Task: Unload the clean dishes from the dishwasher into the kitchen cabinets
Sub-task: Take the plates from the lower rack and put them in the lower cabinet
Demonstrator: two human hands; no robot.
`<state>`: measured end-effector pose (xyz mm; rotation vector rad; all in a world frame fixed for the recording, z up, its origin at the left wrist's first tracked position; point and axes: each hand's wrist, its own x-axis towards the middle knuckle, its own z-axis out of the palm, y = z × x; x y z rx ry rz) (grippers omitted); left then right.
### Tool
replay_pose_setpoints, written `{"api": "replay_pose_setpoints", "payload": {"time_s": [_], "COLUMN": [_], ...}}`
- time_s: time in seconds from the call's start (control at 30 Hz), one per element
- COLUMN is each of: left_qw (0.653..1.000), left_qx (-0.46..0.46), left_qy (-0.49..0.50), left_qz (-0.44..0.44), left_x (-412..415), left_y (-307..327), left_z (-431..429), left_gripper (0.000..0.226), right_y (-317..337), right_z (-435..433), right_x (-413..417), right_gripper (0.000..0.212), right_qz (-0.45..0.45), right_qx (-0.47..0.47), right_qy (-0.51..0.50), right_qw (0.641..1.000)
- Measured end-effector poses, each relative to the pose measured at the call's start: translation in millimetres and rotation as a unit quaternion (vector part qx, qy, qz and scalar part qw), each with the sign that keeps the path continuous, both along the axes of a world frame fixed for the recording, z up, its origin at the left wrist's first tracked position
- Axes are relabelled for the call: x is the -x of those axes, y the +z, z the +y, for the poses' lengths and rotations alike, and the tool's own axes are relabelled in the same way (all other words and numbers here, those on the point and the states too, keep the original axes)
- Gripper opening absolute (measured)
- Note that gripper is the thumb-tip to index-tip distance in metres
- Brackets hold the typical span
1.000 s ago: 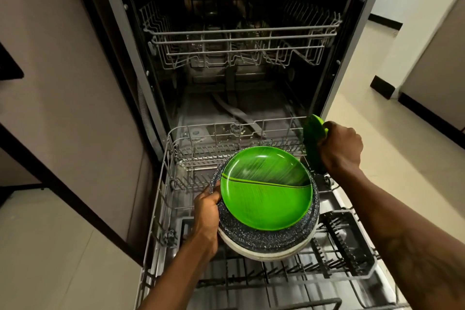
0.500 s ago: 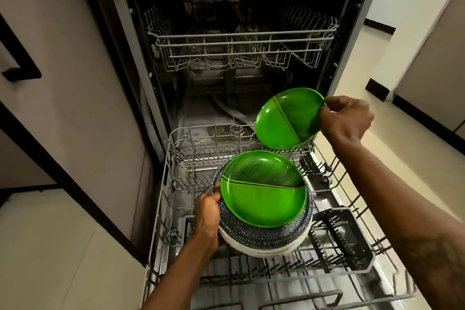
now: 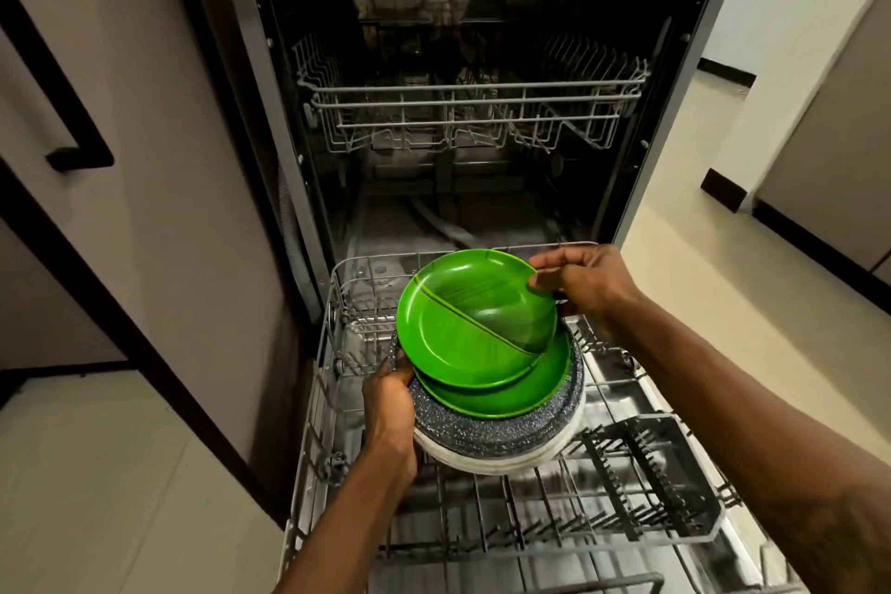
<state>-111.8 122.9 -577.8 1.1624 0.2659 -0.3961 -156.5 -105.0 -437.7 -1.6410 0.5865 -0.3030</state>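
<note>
My left hand (image 3: 388,410) grips the left edge of a stack of plates (image 3: 492,441) held above the pulled-out lower rack (image 3: 482,535): a white plate at the bottom, a dark speckled one on it, a green plate (image 3: 520,393) on top. My right hand (image 3: 586,280) pinches the far right rim of a second green plate (image 3: 470,321). That plate tilts, its near edge resting on the stacked green one.
The dishwasher stands open with its upper rack (image 3: 467,116) pushed in and looking empty. A black cutlery basket (image 3: 660,473) sits in the lower rack at right. Cabinet fronts with a black handle (image 3: 72,121) line the left; pale floor lies right.
My right hand lifted the second green plate out of the rack, swung it left and lowered it onto the stack. My left hand kept hold of the stack.
</note>
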Motion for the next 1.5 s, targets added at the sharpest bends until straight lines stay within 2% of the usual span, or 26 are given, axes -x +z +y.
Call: {"api": "replay_pose_setpoints", "payload": {"time_s": [0.07, 0.17, 0.27, 0.37, 0.5, 0.6, 0.7, 0.77, 0.8, 0.87, 0.93, 1.0, 1.13, 1.27, 1.37, 1.43, 1.5], "left_qw": [1.0, 1.0, 1.0, 1.0, 1.0, 0.999, 0.999, 0.999, 0.998, 0.997, 0.996, 0.995, 0.996, 0.996, 0.996, 0.994, 0.993], "left_qx": [0.001, -0.001, 0.006, 0.006, 0.023, 0.031, 0.037, 0.043, 0.049, 0.065, 0.088, 0.092, 0.057, 0.013, -0.013, -0.023, -0.034], "left_qy": [-0.01, -0.006, 0.022, 0.022, 0.018, 0.025, 0.029, 0.031, 0.032, 0.028, 0.025, 0.026, 0.053, 0.064, 0.062, 0.062, 0.063], "left_qz": [0.014, 0.013, -0.007, -0.013, -0.001, -0.014, -0.014, -0.011, -0.009, -0.007, -0.006, -0.006, 0.033, 0.057, 0.064, 0.082, 0.093], "left_x": [-7.2, -8.4, -13.4, -13.1, -8.8, -6.6, -1.0, 2.5, 3.8, 5.0, 5.5, 4.4, 5.2, 3.2, 4.7, 4.8, -4.4], "left_y": [-10.8, -1.0, -2.7, -4.3, 6.3, 16.7, 31.1, 36.3, 38.5, 41.2, 43.7, 42.8, 34.9, 34.6, 37.6, 32.2, 10.4], "left_z": [4.7, 9.3, 12.1, 14.4, 15.6, 16.5, 15.6, 14.7, 14.6, 17.3, 20.5, 23.0, 23.1, 25.2, 27.3, 28.6, 29.4], "left_gripper": [0.072, 0.068, 0.07, 0.066, 0.065, 0.063, 0.051, 0.042, 0.039, 0.036, 0.032, 0.035, 0.064, 0.066, 0.06, 0.065, 0.078], "right_y": [1.3, -1.4, -10.6, -18.0, -21.1, -21.6, -31.1, -37.5, -39.2, -33.0, -27.7, -25.6, -30.7, -31.8, -35.9, -39.0, -36.0], "right_z": [1.3, 3.4, 3.2, 1.6, 7.8, 12.6, 12.1, 13.5, 15.8, 24.6, 30.1, 35.3, 41.7, 48.9, 48.5, 48.5, 53.4], "right_x": [1.7, 1.7, -4.5, -6.7, -4.1, -3.9, -1.7, 0.6, 1.8, 5.4, 6.2, 7.9, 8.5, 7.6, 5.8, 3.8, 4.4], "right_gripper": [0.018, 0.018, 0.018, 0.018, 0.016, 0.012, 0.055, 0.084, 0.087, 0.068, 0.053, 0.054, 0.067, 0.079, 0.106, 0.125, 0.115], "right_qz": [-0.002, -0.009, -0.006, 0.016, 0.0, -0.011, 0.047, 0.097, 0.115, 0.1, 0.063, 0.069, 0.116, 0.115, 0.113, 0.124, 0.125], "right_qx": [0.001, 0.032, 0.132, 0.261, 0.311, 0.269, 0.18, 0.04, -0.027, -0.104, -0.121, -0.11, -0.067, -0.052, -0.059, -0.077, -0.075], "right_qy": [0.013, 0.023, 0.007, 0.009, 0.031, 0.02, 0.073, 0.105, 0.117, 0.118, 0.102, 0.092, 0.092, 0.066, 0.031, 0.015, 0.006], "right_qw": [1.0, 0.999, 0.991, 0.965, 0.95, 0.963, 0.98, 0.989, 0.986, 0.982, 0.985, 0.987, 0.987, 0.99, 0.991, 0.989, 0.989]}}
